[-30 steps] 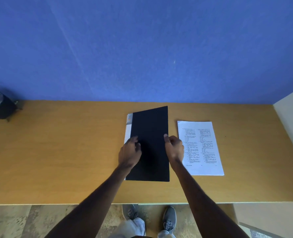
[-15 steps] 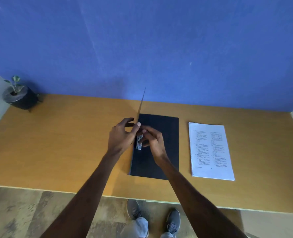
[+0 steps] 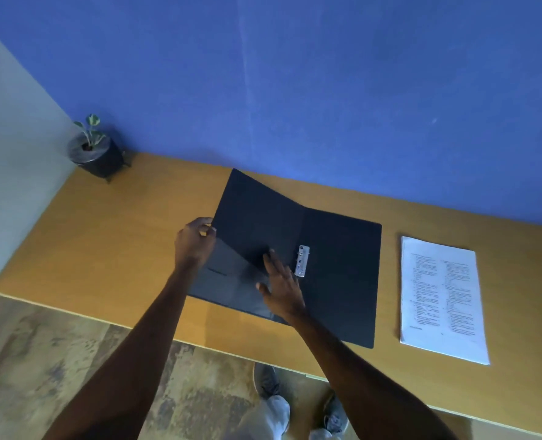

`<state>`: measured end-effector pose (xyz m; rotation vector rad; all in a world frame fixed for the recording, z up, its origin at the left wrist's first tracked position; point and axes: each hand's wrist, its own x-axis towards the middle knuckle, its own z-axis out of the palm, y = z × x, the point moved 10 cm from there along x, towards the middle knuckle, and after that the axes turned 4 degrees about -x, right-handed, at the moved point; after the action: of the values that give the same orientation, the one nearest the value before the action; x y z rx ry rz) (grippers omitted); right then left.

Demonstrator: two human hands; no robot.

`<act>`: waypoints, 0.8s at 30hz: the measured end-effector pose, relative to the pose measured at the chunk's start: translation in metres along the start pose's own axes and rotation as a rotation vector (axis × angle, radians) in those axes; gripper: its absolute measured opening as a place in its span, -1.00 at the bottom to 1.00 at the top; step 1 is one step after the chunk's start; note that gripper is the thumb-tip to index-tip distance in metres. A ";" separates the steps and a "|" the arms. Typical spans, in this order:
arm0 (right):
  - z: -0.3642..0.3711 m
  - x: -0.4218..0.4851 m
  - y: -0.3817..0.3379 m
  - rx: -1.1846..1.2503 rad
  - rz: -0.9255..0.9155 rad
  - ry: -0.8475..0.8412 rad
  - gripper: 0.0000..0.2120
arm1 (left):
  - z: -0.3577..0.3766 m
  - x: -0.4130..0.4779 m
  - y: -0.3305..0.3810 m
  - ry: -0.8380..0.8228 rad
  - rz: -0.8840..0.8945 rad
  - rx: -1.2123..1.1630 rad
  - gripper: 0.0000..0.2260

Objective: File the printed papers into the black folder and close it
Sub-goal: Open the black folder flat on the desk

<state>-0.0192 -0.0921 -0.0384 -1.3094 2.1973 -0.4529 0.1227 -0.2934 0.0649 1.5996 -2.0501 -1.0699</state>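
head cam shows the black folder (image 3: 333,268) spread open on the bench (image 3: 120,236), left hand (image 3: 195,246) pinching its cover, right hand (image 3: 280,290) flat and open inside, so next i'd guess grabbing the printed papers (image 3: 442,300) lying just right of it.

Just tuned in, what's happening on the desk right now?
A person has the black folder lying open on the wooden desk. The left hand holds the left edge of the front cover, which is not yet flat. The right hand rests spread on the inside, beside the metal clip. The printed papers lie on the desk to the right of the folder, not filed. A potted plant stands in the far left corner.
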 end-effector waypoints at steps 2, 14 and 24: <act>0.014 0.005 -0.003 -0.084 -0.022 -0.018 -0.19 | 0.008 0.011 -0.026 -0.039 -0.047 0.016 -0.67; 0.062 0.014 -0.005 -0.224 -0.024 -0.033 -0.15 | 0.064 0.035 -0.116 -0.236 -0.259 0.141 -0.59; 0.034 0.009 0.012 -0.201 -0.130 0.061 -0.22 | 0.089 0.017 -0.087 -0.262 -0.170 0.263 -0.41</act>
<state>-0.0107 -0.0950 -0.0744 -1.5708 2.2636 -0.3307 0.1185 -0.2851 -0.0601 1.8770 -2.3411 -1.1600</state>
